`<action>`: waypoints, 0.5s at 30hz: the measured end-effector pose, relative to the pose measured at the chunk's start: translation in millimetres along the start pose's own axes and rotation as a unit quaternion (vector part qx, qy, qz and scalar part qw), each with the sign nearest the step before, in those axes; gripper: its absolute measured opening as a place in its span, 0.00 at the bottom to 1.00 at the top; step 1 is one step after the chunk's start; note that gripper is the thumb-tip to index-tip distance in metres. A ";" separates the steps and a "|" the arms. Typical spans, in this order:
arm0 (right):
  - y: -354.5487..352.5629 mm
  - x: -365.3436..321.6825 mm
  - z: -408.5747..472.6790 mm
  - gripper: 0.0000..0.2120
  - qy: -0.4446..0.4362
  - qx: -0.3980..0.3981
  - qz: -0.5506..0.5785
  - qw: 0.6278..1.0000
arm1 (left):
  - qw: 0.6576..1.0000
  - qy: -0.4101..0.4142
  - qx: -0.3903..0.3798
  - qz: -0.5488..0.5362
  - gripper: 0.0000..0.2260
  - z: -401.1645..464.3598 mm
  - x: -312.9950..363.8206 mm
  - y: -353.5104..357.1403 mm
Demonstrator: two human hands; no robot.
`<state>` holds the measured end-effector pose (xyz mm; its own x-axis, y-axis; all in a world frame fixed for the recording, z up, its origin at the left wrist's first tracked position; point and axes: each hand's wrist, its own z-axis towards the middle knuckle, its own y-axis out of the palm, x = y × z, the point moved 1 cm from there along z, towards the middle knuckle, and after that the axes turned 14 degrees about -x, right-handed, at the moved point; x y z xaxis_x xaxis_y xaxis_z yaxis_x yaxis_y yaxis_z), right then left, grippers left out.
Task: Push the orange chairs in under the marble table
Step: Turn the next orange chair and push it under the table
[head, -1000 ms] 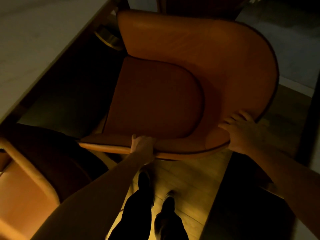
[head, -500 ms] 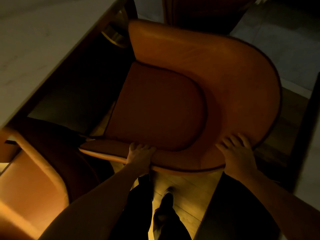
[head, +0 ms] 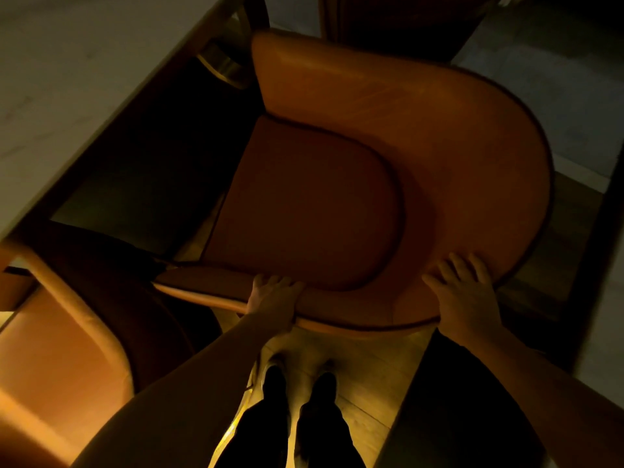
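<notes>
Dim, warm light, head cam looking down. The orange chair sits centre frame beside the marble table, which takes the upper L corner; the chair's open front faces the table edge, seat cushion still out in the open, not under the top. L hand grips the near rim of the chair's curved back, fingers curled over the top edge, thumb apparently underneath, tho the shadow there makes that hard to confirm. R hand rests flat on the rim further round to the R, fingers spread and straight, pressing on the leather, not wrapped round it. A 2nd orange chair sits lower L, its back near the first chair's armrest tip, front part tucked below the table edge. A brass-coloured table base shows under the top, just L of the chair's far arm. Person's dark trousers and shoes stand on the wood floor directly behind the chair, between both forearms.
</notes>
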<state>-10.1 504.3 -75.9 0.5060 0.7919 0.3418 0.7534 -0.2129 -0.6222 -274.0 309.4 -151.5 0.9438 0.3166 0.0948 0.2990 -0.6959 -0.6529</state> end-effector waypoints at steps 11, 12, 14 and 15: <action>0.4 0.4 0.5 0.37 0.012 -0.001 -0.004 1.000 | 0.993 0.063 0.093 -0.030 0.38 -11.9 -11.0 8.9; 1.3 0.6 1.0 0.37 0.012 -0.003 -0.002 1.000 | 0.992 0.066 0.102 -0.032 0.38 -14.8 -15.9 11.1; 2.5 1.0 1.5 0.37 0.011 -0.003 -0.002 1.000 | 0.992 0.044 0.117 -0.027 0.38 -21.9 -29.6 15.1; 3.0 1.1 1.5 0.37 0.012 0.001 -0.003 1.000 | 0.992 0.019 0.120 -0.029 0.38 -25.8 -38.2 16.7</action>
<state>-7.9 505.4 -78.4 0.5113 0.7794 0.3622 0.7559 -0.2073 -0.6210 -301.4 269.1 -146.6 0.9324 0.3228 0.1627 0.3144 -0.5017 -0.8059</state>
